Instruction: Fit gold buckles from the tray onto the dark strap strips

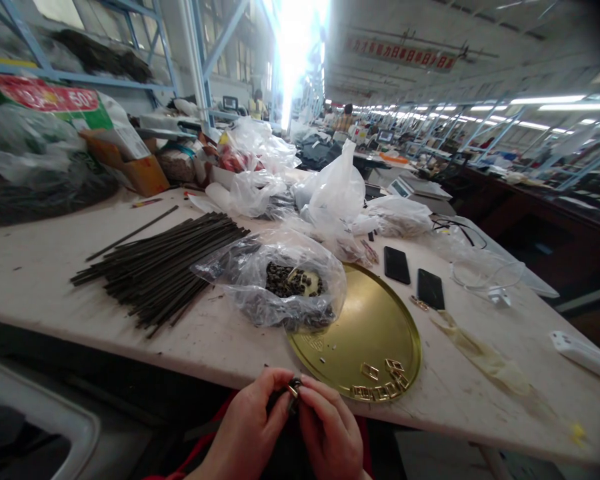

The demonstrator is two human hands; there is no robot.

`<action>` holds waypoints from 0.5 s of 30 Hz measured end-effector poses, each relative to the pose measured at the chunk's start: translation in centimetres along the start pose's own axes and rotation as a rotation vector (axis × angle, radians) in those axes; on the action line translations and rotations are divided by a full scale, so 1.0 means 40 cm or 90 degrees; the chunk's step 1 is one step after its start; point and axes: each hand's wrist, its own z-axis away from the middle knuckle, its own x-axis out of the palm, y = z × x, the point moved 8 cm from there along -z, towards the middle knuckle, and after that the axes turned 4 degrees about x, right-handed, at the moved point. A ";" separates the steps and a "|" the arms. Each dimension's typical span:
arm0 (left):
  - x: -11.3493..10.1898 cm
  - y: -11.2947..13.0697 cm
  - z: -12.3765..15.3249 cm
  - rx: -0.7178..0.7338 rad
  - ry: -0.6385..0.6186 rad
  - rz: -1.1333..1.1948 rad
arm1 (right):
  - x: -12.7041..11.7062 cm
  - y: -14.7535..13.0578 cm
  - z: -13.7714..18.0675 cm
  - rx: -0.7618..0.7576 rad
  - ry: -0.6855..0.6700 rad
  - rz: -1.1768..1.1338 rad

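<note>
Small gold-and-dark fitting (294, 392) pinched between the left hand (253, 420) and right hand (331, 423), seemingly mid-work.
Fingertips closed on it before the table edge, they hide most of its shiny band and black part; beyond, rectangular gold frames (380, 392), whether finished unclear, lie on the round tray (375, 320), while many dark bits (279, 277) sit loose in the plastic bag (260, 307).

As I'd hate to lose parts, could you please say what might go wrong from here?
The small gold-and-dark piece could slip from the left hand and right hand at the edge of the pale table. The open, clear plastic bag, overlapping the round gold tray, might spill its small dark pieces if bumped.
</note>
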 end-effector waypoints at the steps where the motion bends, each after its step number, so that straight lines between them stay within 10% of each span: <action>1: -0.001 0.003 -0.001 0.005 -0.001 0.000 | -0.001 -0.001 -0.002 0.002 0.007 -0.005; 15: -0.002 0.001 -0.008 0.058 0.005 -0.039 | 0.017 0.043 -0.004 0.176 0.031 -0.119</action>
